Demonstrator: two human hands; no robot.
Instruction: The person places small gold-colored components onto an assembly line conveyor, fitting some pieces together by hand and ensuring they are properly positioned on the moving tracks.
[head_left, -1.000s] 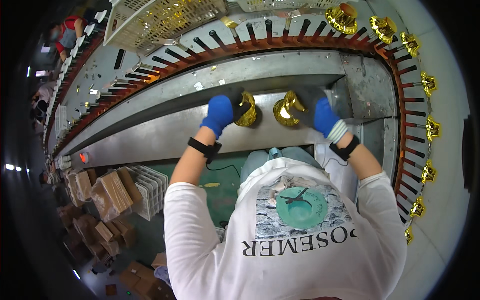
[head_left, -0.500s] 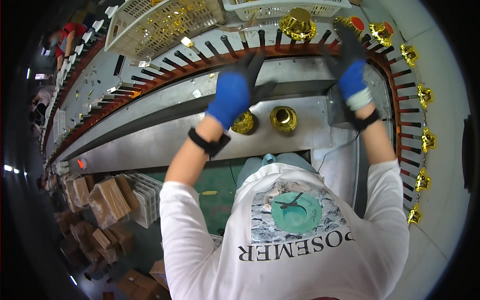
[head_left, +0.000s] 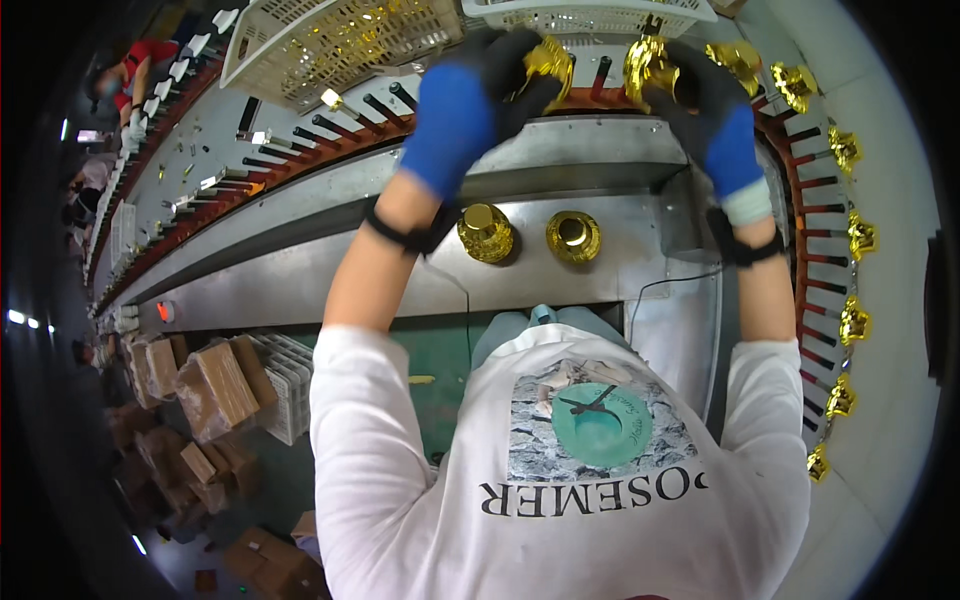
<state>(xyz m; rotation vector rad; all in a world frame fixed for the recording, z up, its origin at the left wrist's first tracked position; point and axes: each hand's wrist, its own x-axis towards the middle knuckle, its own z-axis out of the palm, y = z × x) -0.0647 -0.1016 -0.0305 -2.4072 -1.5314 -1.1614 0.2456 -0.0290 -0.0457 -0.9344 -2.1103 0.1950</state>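
Note:
Both my hands are in blue gloves with black palms and fingers, raised over the far edge of the curved conveyor. My left hand (head_left: 492, 95) closes around a shiny gold hat-shaped piece (head_left: 548, 72), partly hidden by the fingers. To its right, my right hand (head_left: 708, 105) grips the side of another gold hat-shaped piece (head_left: 647, 72) at the black pegs. Below my hands, a gold hat (head_left: 485, 235) with its crown up and a second gold hat (head_left: 574, 238) stand on the steel ledge.
The conveyor's black pegs (head_left: 825, 257) curve down the right side, with several gold hats (head_left: 862, 236) along them. A cream crate (head_left: 340, 50) of gold pieces and a white basket (head_left: 590, 14) stand beyond. Cardboard boxes (head_left: 225, 385) lie lower left; a person in red (head_left: 140, 65) is far left.
My hands have moved up and closed on gold hats; the left hand looked empty before. Hats on the conveyor have shifted along it, downward on the right side.

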